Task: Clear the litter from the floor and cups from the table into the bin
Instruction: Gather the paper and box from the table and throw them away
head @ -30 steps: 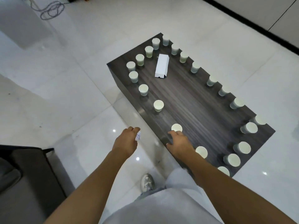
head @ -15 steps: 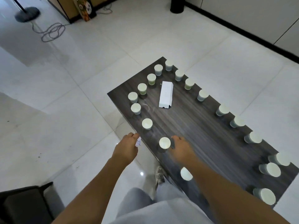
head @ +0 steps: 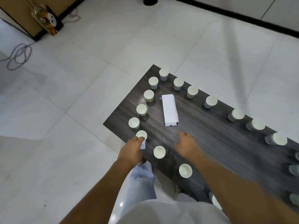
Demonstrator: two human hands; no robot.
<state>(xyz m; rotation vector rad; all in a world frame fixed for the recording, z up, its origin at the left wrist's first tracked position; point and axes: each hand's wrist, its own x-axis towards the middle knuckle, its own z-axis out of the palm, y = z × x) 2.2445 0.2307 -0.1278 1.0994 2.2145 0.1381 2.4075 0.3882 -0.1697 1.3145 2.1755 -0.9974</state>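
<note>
The left hand (head: 133, 148) was curled round a crumpled paper scrap (head: 143, 145), likely floor litter kept for the bin, beside a paper cup (head: 141, 135). The right hand (head: 186, 145) hovered with fingers spread above the dark table (head: 210, 139), apparently heading for the white carton (head: 169, 110).

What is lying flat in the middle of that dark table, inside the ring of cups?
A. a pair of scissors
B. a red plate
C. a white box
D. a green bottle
C: a long white box lies flat on the dark wooden table, with the paper cups standing along the edges around it.
</note>
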